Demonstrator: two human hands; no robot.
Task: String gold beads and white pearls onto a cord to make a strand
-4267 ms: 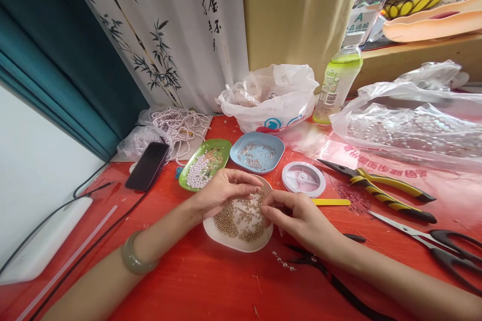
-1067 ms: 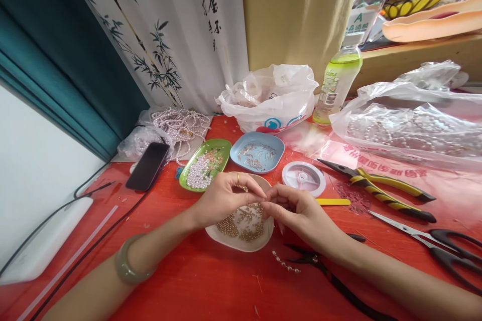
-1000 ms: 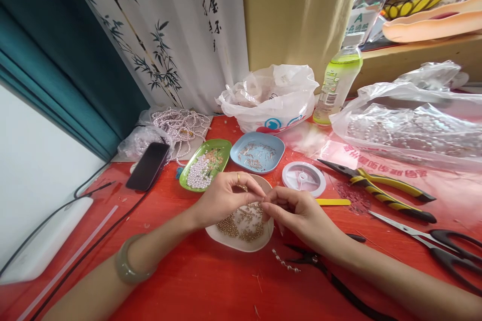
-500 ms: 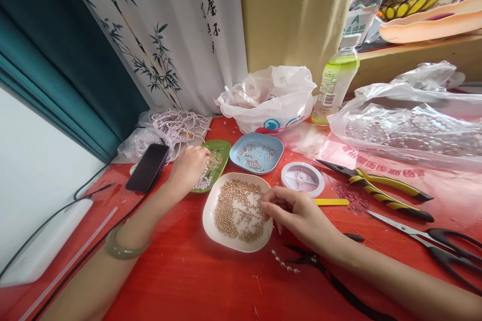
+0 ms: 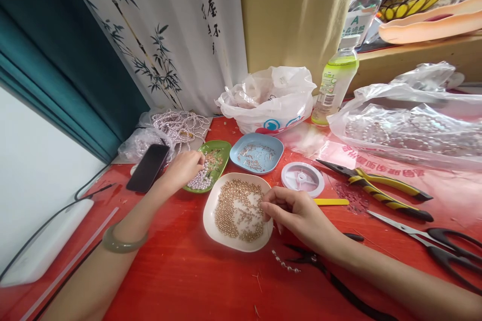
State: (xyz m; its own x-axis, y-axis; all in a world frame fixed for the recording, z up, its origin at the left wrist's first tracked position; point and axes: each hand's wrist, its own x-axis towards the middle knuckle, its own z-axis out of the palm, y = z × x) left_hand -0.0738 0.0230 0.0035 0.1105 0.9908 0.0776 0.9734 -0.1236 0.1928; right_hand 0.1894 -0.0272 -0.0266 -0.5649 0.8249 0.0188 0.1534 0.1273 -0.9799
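My left hand [image 5: 183, 169] reaches into the green dish [image 5: 220, 148] of white pearls, its fingers bunched down among them; what it pinches is hidden. My right hand [image 5: 297, 210] rests at the right rim of the white dish [image 5: 209, 224] of small gold beads, with thumb and forefinger pinched together on something too fine to make out. A short strung row of pearls [image 5: 285, 264] lies on the red table just below that hand. A blue dish [image 5: 276, 146] of small metal pins sits behind the white dish.
A spool of clear thread [image 5: 302, 179], yellow-handled pliers [image 5: 380, 185], scissors [image 5: 433, 238] and black pliers [image 5: 331, 276] lie to the right. A phone [image 5: 147, 173] and strands of pearls [image 5: 181, 128] lie at the left, with plastic bags [image 5: 269, 98] and a bottle [image 5: 335, 83] behind.
My left hand left the right hand over the white dish and moved left to the green pearl dish, then drew slightly back. The right hand stayed in place, still pinched.
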